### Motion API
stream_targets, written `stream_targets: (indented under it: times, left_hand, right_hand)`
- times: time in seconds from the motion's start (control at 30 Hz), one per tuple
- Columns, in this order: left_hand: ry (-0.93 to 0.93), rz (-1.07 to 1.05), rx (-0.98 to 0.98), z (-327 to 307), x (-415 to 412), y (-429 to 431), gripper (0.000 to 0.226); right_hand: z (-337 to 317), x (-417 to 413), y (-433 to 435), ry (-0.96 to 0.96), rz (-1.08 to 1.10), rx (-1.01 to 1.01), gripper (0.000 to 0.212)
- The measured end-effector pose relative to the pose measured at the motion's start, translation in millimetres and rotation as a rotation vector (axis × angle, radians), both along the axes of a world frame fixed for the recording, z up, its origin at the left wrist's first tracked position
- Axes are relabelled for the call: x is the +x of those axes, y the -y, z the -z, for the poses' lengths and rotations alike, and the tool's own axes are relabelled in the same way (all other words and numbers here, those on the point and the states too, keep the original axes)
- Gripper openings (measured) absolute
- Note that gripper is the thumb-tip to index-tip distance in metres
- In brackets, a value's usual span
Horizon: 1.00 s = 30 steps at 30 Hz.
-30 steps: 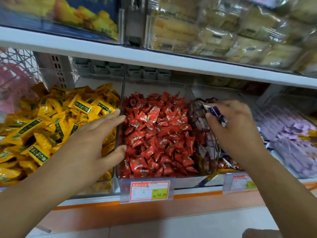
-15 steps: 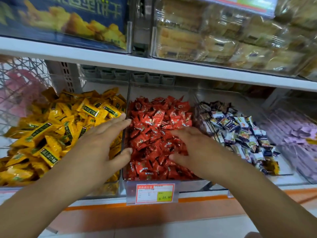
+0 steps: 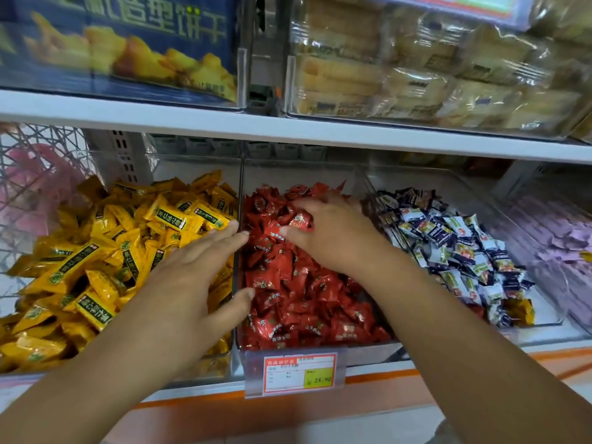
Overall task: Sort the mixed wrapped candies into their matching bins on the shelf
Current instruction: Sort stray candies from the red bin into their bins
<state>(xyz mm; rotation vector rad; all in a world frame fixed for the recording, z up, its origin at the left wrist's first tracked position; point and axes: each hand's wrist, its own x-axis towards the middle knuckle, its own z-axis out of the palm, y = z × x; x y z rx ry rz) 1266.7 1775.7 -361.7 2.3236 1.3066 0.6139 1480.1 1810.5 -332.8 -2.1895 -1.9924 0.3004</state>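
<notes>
Three clear bins sit side by side on the lower shelf. The left one holds yellow candies (image 3: pixel 112 251), the middle one red candies (image 3: pixel 304 302), the right one blue-and-white candies (image 3: pixel 455 251). A yellowish wrapper (image 3: pixel 520 310) lies at the front right corner of the blue-and-white bin. My left hand (image 3: pixel 185 277) lies flat over the yellow candies, fingers straight, fingertips at the divider next to the red bin. My right hand (image 3: pixel 333 238) is in the back of the red bin, thumb and curled fingers pinching a red candy (image 3: pixel 299 221).
A bin of purple candies (image 3: pixel 560 238) stands at the far right. A white shelf board (image 3: pixel 288 129) runs overhead, with boxed and bagged biscuits above it. A price tag (image 3: pixel 298 371) hangs in front of the red bin. A wire rack (image 3: pixel 32 174) stands at the left.
My right hand left the blue-and-white bin, crossed into the red bin, then moved toward its back and closed on a red candy. My left hand stayed over the yellow candies.
</notes>
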Motion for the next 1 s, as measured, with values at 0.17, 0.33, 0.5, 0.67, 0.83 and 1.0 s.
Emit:
stream_targets:
  times: [0.17, 0.33, 0.5, 0.67, 0.83, 1.0]
  left_hand:
    - [0.008, -0.001, 0.003, 1, -1, 0, 0.070]
    - [0.017, 0.012, 0.001, 0, -2, 0, 0.075]
    - [-0.093, -0.052, 0.139, 0, 4, 0, 0.085]
    - [-0.212, -0.097, 0.275, 1, 26, 4, 0.075]
    - [-0.125, 0.066, 0.328, -5, 81, 18, 0.067]
    - [-0.091, 0.304, 0.173, 8, 132, 36, 0.071]
  right_hand:
    - [47, -18, -32, 0.004, -0.047, -0.104, 0.068]
    - [46, -23, -4, 0.125, -0.208, -0.295, 0.064]
    - [41, -12, 40, 0.045, -0.210, -0.255, 0.062]
    - [12, 14, 79, -0.105, -0.232, 0.160, 0.049]
    - [-16, 88, 116, -0.238, -0.030, 0.414, 0.023]
    - [-7, 150, 143, -0.249, 0.137, 0.105, 0.033]
